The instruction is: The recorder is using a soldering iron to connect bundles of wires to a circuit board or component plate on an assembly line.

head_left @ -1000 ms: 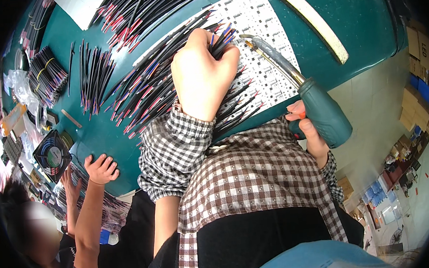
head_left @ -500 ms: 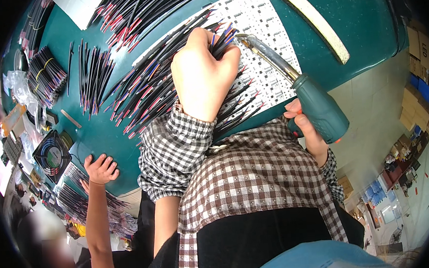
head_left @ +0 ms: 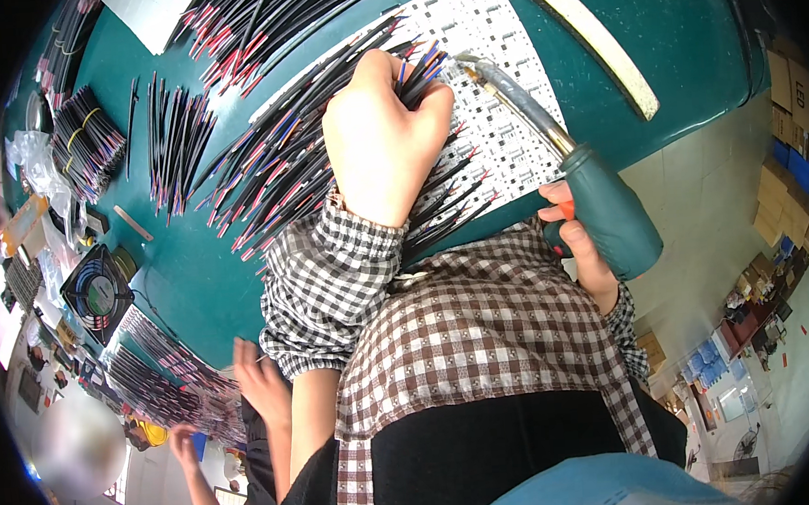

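My left hand (head_left: 390,138) is closed on several black wires (head_left: 421,71) with blue, orange and red ends showing past the thumb and fingers. Under it lies a white circuit board sheet (head_left: 520,97), its left part covered by rows of more black wires (head_left: 283,163). My right hand (head_left: 590,260) grips a green soldering gun (head_left: 610,212) by its handle. The gun points up and to the left. Its metal tip (head_left: 467,62) is just right of the wire ends, over the sheet; whether they touch I cannot tell.
Loose wires (head_left: 180,137) and tied bundles (head_left: 87,142) lie on the green table (head_left: 182,257). A curved pale strip (head_left: 586,38) rests at the far right. A small black fan (head_left: 97,294) stands on the left. A co-worker's hands (head_left: 262,381) are near my left elbow.
The soldering gun has shifted slightly right and its tip has drawn away from the wire ends. My left hand stays put. The co-worker's hands have moved off the table edge toward me.
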A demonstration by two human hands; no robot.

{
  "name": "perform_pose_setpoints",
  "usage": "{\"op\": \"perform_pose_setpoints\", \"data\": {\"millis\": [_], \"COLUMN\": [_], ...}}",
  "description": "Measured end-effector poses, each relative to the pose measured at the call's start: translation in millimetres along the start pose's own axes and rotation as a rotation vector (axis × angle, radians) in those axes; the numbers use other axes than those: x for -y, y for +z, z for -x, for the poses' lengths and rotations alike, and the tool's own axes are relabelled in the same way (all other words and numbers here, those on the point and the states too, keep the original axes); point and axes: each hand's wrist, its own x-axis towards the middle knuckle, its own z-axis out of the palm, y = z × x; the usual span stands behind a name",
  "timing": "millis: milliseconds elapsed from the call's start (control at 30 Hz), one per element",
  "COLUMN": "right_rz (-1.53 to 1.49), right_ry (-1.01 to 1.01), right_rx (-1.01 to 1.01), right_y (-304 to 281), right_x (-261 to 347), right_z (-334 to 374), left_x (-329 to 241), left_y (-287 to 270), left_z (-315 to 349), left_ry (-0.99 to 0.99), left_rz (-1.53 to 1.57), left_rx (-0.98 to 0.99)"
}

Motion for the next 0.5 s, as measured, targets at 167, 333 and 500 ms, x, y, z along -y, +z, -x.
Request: {"op": "perform_pose_setpoints", "data": {"millis": [167,333,500], "right_rz": [-0.067,0.037,-0.039], "right_ry": [0.004,-0.085,0.070], "right_rx": [-0.008,0.151,-0.083], "right_y": [-1.0,-17.4,6.8], "right_x": [-0.2,-11.1,12.9], "right_z": [0.2,2.5,-4.6], "left_x": [-0.6,-2.8,-0.4], "left_y": [-1.0,-7.4,-6.4], "left_z": [-0.1,-0.4,-1.5], "left_ry": [-0.010,-0.074,0.005], "left_rz": [-0.005,0.021,0.000], "left_rx": [0.008,0.082,0.008]}}
